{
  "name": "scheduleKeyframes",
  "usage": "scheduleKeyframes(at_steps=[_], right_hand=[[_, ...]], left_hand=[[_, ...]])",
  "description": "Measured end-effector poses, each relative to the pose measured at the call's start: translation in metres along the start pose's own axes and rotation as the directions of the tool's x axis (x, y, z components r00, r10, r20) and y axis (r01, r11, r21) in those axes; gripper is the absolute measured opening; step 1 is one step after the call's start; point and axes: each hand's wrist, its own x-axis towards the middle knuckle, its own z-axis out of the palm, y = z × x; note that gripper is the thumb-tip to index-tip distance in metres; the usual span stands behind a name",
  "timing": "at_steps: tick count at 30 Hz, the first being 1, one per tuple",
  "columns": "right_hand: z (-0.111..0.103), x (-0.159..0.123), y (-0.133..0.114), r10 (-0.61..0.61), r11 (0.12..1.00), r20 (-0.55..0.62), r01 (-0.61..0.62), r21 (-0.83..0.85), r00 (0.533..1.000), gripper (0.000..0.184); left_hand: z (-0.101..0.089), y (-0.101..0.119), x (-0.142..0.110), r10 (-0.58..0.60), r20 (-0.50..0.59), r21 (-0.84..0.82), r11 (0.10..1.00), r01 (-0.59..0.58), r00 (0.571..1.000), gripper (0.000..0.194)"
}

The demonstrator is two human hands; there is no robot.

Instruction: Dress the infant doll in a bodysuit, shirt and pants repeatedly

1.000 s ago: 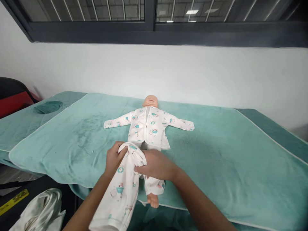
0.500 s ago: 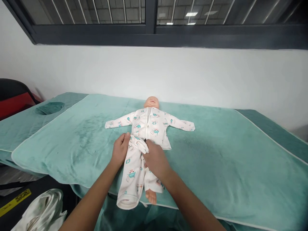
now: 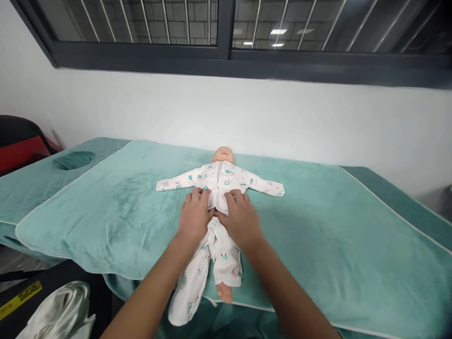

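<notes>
A baby doll lies on its back on a teal towel, arms spread, in a white printed jacket. Matching trousers cover its lower body. One bare foot pokes out of the right-hand leg. The other trouser leg hangs limp over the towel's front edge. My left hand and my right hand rest side by side on the doll's waist. Their fingers are together and curl over the trousers' top, under the jacket hem. The thumbs are hidden.
The towel covers a padded bed with a face hole at the far left. A white wall with a dark barred window stands behind it. A crumpled white cloth lies low at the left, near a red and black seat.
Both hands slid the trousers' waistband away from me, from above the doll's legs up to its waist. The bunched fabric has drawn out along the legs.
</notes>
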Motion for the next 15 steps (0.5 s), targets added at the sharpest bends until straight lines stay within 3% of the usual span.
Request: scheduleKeyframes(at_steps=[2, 4, 6, 8, 10, 11, 13, 14, 15], right_hand=[[-0.002, 0.005, 0.003, 0.009, 1.0, -0.006, -0.009, 0.011, 1.0, 0.015], [-0.009, 0.009, 0.016, 0.088, 0.985, -0.068, -0.077, 0.152, 0.994, 0.014], [-0.018, 0.007, 0.041, 0.273, 0.892, -0.141, -0.195, 0.407, 0.952, 0.016], [-0.024, -0.002, 0.073, 0.493, 0.667, -0.123, -0.284, 0.689, 0.861, 0.023], [-0.026, -0.018, 0.105, 0.649, 0.486, -0.051, -0.361, 0.796, 0.759, 0.029], [-0.025, -0.027, 0.119, 0.712, 0.47, -0.047, -0.426, 0.773, 0.701, 0.031], [-0.02, -0.043, 0.135, 0.782, 0.572, -0.224, -0.525, 0.63, 0.582, 0.033], [-0.017, -0.048, 0.136, 0.759, 0.634, -0.322, -0.532, 0.561, 0.566, 0.034], [-0.014, -0.051, 0.132, 0.711, 0.695, -0.382, -0.507, 0.51, 0.59, 0.035]], left_hand=[[-0.003, -0.001, 0.002, -0.041, -0.052, -0.059, 0.997, 0.038, 0.998, 0.024], [-0.009, -0.012, 0.005, -0.198, -0.114, -0.262, 0.951, 0.163, 0.974, 0.024], [-0.017, -0.032, 0.009, -0.445, -0.101, -0.558, 0.766, 0.319, 0.89, 0.026], [-0.023, -0.055, 0.01, -0.641, -0.003, -0.783, 0.479, 0.397, 0.767, 0.022], [-0.028, -0.074, 0.007, -0.74, 0.044, -0.864, 0.309, 0.398, 0.671, 0.018], [-0.029, -0.081, 0.003, -0.767, 0.033, -0.868, 0.297, 0.399, 0.641, 0.019], [-0.03, -0.084, -0.005, -0.778, -0.018, -0.844, 0.349, 0.408, 0.628, 0.025], [-0.03, -0.082, -0.009, -0.754, -0.028, -0.828, 0.385, 0.407, 0.657, 0.027], [-0.03, -0.078, -0.012, -0.702, -0.019, -0.807, 0.431, 0.404, 0.712, 0.027]])
